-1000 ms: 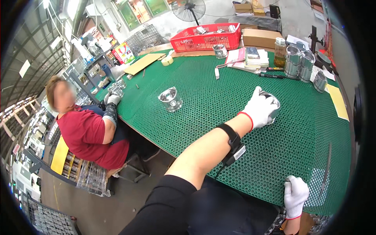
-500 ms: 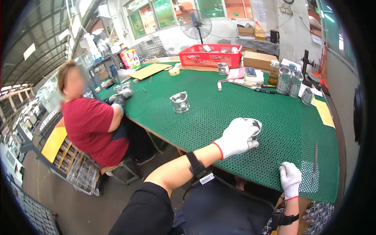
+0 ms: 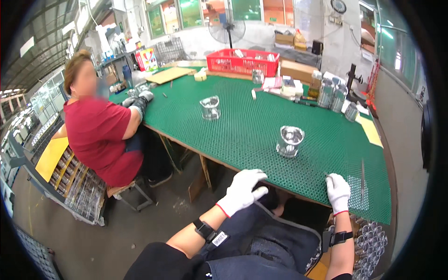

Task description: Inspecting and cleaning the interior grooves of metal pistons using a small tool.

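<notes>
My left hand (image 3: 242, 190), in a white glove with a red cuff, is just off the table's front edge. Its fingers are stretched out and the thumb stands apart, with nothing in it. A shiny metal piston (image 3: 290, 141) stands on the green perforated mat (image 3: 252, 140), a short way beyond that hand. Farther left and back on the mat is another piston (image 3: 210, 108). At the front edge on the right rests my gloved right hand (image 3: 338, 192). Its fingers are curled in, and whatever they may hold is hidden.
A co-worker (image 3: 100, 126) in a red shirt sits at the left side, gloved hands on metal parts. Behind stand a red crate (image 3: 242, 64) and bottles. A thin metal strip (image 3: 362, 179) lies right of my right hand. Several pistons (image 3: 371, 242) are stacked below right.
My left hand has let go of the near piston and drawn back toward me, past the table edge. The piston stands on the mat. My view has shifted slightly; the right hand stays at the edge.
</notes>
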`<state>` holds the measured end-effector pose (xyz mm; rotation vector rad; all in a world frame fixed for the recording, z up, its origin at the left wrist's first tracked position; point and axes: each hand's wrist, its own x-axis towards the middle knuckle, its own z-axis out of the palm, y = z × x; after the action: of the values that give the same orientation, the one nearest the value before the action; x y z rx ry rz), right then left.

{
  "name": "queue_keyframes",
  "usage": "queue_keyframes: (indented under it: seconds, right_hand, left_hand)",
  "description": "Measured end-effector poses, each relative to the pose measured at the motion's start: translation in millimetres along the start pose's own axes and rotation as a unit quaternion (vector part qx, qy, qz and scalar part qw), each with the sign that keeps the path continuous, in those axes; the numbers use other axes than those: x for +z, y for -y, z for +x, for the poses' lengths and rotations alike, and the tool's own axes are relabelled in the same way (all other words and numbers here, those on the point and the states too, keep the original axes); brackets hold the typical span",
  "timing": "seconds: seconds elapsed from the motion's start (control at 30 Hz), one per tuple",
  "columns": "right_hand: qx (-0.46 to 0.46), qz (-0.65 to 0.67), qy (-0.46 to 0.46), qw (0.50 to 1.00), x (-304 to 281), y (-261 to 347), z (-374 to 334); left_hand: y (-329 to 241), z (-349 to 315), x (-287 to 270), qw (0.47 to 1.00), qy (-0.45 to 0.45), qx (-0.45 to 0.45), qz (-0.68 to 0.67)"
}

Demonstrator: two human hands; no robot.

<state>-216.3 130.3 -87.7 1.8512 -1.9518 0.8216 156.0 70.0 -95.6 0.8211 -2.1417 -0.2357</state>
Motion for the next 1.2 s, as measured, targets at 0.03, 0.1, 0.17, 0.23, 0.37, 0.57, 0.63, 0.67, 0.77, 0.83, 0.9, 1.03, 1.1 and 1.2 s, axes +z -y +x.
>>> queue_keyframes:
  seconds: [0.03, 0.1, 0.17, 0.23, 0.37, 0.57, 0.63, 0.67, 0.77, 0.83, 0.9, 1.03, 1.1, 1.2]
  right_hand:
    - [-0.007, 0.01, -0.006, 1.0, 2, 2, -1]
    - [-0.016, 0.022, -0.02, 0.999, 5, 3, 5]
    - [-0.026, 0.021, -0.03, 0.999, 7, 14, 10]
    - [-0.022, 0.007, -0.025, 0.999, 6, 17, 13]
    - [0.008, -0.016, 0.017, 1.0, 3, 23, 18]
    - [0.033, 0.021, 0.028, 0.999, -1, 14, 18]
    - [0.053, 0.021, 0.051, 0.997, -5, 15, 13]
    - [0.063, 0.023, 0.063, 0.996, -7, 14, 13]
    - [0.051, 0.045, 0.063, 0.996, -5, 16, 19]
    - [0.057, 0.06, 0.093, 0.992, -6, 16, 24]
    - [0.06, 0.063, 0.082, 0.993, -8, 18, 25]
    - [0.031, 0.079, 0.044, 0.995, -5, 17, 25]
    - [0.011, 0.152, 0.086, 0.985, -6, 31, 38]
    - [-0.051, 0.214, 0.143, 0.965, -5, 68, 66]
  left_hand:
    - [1, 1, -5, 1.0, 0.008, -0.014, 0.005]
    - [12, 5, -4, 0.999, -0.03, 0.009, 0.021]
    - [15, 15, -13, 0.999, -0.033, 0.019, 0.003]
    - [13, 25, -21, 1.0, -0.012, -0.003, -0.007]
    - [21, 46, -29, 0.994, 0.044, -0.081, -0.065]
    - [47, 126, -24, 0.987, 0.126, 0.077, 0.066]
    - [38, 165, -10, 0.968, 0.173, 0.128, 0.128]
    - [35, 181, -2, 0.957, 0.202, 0.134, 0.161]
    - [59, 196, 25, 0.962, 0.186, 0.184, 0.074]
    - [56, 189, 24, 0.955, 0.165, 0.219, 0.114]
    - [47, 174, 22, 0.96, 0.189, 0.189, 0.088]
    - [20, 151, -2, 0.977, 0.174, 0.111, -0.052]
    - [14, 148, 5, 0.985, 0.128, 0.059, -0.095]
    - [17, 162, 23, 0.991, 0.067, 0.042, -0.109]
